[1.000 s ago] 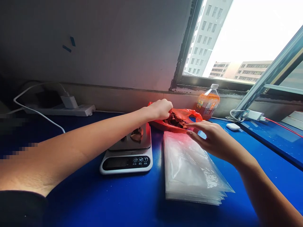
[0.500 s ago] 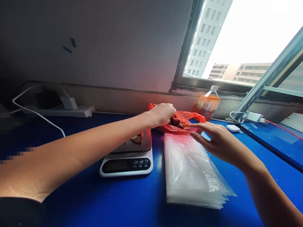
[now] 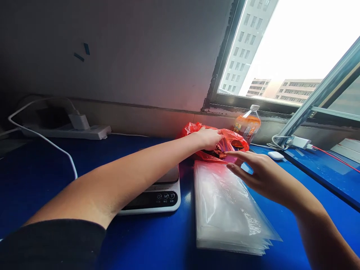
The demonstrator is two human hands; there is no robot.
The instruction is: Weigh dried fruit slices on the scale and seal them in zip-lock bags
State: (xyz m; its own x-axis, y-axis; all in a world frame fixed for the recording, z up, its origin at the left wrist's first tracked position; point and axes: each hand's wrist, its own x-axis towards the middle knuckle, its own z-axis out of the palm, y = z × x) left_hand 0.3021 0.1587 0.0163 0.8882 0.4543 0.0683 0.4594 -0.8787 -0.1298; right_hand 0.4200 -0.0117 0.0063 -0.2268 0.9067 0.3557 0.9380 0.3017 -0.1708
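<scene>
My left hand [image 3: 211, 138] reaches over a red plastic bag [image 3: 237, 137], its fingertips down in the bag's mouth and hidden. Dark reddish-brown dried pieces [image 3: 219, 152] show inside, just under that hand. At the bag's near right edge, the thumb and forefinger of my right hand [image 3: 253, 167] close on the thin red film. Left of the bag stands a white kitchen scale [image 3: 168, 208], its plate largely covered by my left forearm. A stack of clear plastic bags [image 3: 225, 210] lies in front of the red bag, below my right hand.
An orange drink bottle [image 3: 248, 122] stands behind the bag by the window. To the right are a white earphone case [image 3: 276, 155] and a charger [image 3: 300, 142] with a red cable. A power strip [image 3: 95, 132] with a white cable lies along the wall at left.
My left hand has moved right and deeper over the red bag, and its forearm now covers the scale plate and the brown piece there. The bag's film has shifted; my right hand stays nearly still.
</scene>
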